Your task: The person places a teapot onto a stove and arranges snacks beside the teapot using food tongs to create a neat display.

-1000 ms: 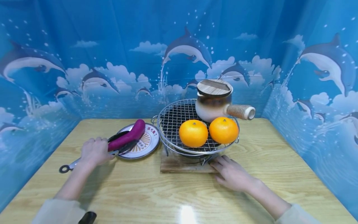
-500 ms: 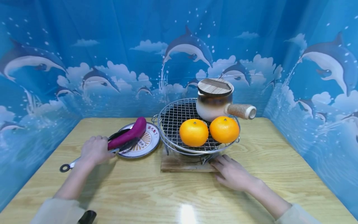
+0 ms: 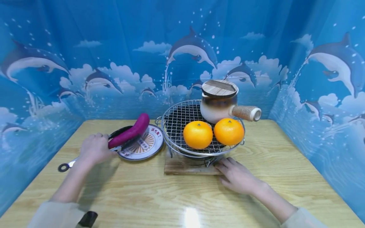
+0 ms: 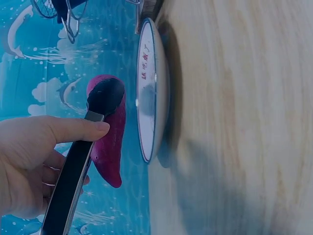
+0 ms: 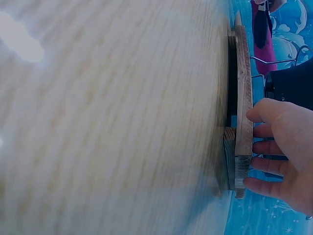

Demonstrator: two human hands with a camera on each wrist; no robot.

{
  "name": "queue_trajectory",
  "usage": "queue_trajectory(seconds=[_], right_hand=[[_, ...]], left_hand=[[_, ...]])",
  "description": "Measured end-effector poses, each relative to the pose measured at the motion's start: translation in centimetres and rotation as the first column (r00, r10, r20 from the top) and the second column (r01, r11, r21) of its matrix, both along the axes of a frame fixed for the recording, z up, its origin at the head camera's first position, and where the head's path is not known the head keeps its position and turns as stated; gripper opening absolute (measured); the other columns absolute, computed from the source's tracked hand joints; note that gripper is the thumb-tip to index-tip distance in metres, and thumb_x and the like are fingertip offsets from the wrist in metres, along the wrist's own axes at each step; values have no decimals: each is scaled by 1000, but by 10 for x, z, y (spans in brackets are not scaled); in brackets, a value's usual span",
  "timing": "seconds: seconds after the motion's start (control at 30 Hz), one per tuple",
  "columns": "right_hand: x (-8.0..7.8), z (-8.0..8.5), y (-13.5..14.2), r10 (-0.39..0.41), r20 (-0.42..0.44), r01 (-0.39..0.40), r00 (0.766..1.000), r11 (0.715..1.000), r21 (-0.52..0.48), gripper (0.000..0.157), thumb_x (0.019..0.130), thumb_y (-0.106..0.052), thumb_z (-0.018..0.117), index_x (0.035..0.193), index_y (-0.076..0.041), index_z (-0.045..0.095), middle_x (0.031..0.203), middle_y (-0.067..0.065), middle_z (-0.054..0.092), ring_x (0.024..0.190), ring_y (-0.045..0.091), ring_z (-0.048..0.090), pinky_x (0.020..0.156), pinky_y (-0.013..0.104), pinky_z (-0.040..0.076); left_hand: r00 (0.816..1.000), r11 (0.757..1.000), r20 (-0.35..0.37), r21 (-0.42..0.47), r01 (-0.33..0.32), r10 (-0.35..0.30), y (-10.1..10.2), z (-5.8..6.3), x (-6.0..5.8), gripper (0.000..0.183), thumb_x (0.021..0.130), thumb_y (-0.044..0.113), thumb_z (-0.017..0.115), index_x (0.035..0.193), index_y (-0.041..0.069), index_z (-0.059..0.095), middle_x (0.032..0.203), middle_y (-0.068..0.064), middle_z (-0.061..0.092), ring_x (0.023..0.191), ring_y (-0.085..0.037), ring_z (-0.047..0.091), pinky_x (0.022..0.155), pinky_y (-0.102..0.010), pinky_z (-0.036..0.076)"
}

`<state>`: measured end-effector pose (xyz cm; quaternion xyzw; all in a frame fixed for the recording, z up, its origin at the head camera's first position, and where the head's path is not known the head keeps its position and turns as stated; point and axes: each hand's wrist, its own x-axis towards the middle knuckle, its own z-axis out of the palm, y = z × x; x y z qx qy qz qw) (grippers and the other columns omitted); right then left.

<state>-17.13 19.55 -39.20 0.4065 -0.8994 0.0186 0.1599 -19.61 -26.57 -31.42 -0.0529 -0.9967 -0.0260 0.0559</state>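
My left hand (image 3: pixel 96 148) grips metal tongs (image 4: pixel 68 188) with black tips. Between the tips hangs a long, curved purple vegetable (image 3: pixel 133 131), smooth and without a visible stem. It is raised over the left side of a white patterned plate (image 3: pixel 155 142), apart from it in the left wrist view. My right hand (image 3: pixel 238 177) rests its fingertips on the right end of a wooden board (image 5: pixel 244 98), thumb near the front edge. On that board stands a round grill with a wire mesh (image 3: pixel 178 117). Two oranges (image 3: pixel 198 135) and a lidded clay pot (image 3: pixel 215 109) sit on the mesh.
The pot's cord-wrapped handle (image 3: pixel 245 112) sticks out to the right past the grill rim. Plate and grill stand close side by side on the wooden table (image 3: pixel 148 196). A blue dolphin-print curtain (image 3: pixel 128 38) encloses the back and both sides.
My left hand has drawn the tongs slightly to the left and up, and the purple vegetable has risen, uncovering more of the plate. My right hand stays on the board.
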Motion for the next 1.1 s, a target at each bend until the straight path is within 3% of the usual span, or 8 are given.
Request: queue_trajectory(seconds=[0.2,0.63,0.93,1.1], right_hand=[[0,0,0,0,3,0,1000,1000,8,39,79,-24,68,110,0,64,107,10,57,97,26,54,85,40,46],[0,-1,0,-1,4,1,1000,1000,7,39,80,-25,68,110,0,64,106,10,58,97,26,54,84,40,46],[0,0,0,2,-10,-2,1000,1000,7,39,79,-25,68,110,0,64,106,10,57,97,26,53,84,40,46],[0,1,0,1,-4,-1,1000,1000,7,39,80,-25,68,110,0,64,106,10,57,97,26,54,84,40,47]], left_hand=[[1000,1000,-21,11,4,-3,4,7,2,64,65,39,78,93,-13,55,78,-21,53,75,-36,50,66,-47,40],[999,998,10,47,-44,44,14,29,6,75,65,42,78,106,-16,54,86,-25,56,81,-39,51,66,-48,43],[999,997,-25,58,-45,47,23,42,7,58,65,39,79,89,-8,57,74,-16,55,70,-32,51,58,-40,40],[997,999,-57,31,-41,43,29,51,7,62,65,40,79,95,-10,57,78,-19,56,73,-34,53,57,-42,42]])
